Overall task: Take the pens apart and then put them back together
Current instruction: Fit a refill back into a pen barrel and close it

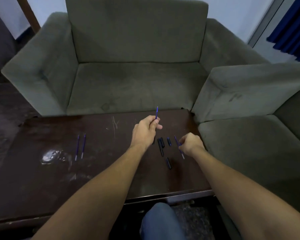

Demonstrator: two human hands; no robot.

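Note:
My left hand [145, 130] grips a pen [156, 113] above the dark table [42, 179]; its blue refill sticks up past my fingers and the black barrel shows below my palm. My right hand [190, 143] pinches a loose blue refill [182, 154] that slants just above the table. Between my hands lie black pen barrels [160, 146], a short dark cap [169, 141] and another black piece [168, 163]. Two more blue refills [80, 147] lie side by side at the table's left.
A green armchair [137, 49] stands behind the table and a second one [258, 101] at the right, its arm close to my right hand. My knee [160, 220] shows under the near table edge. A blue curtain [293, 28] hangs at far right.

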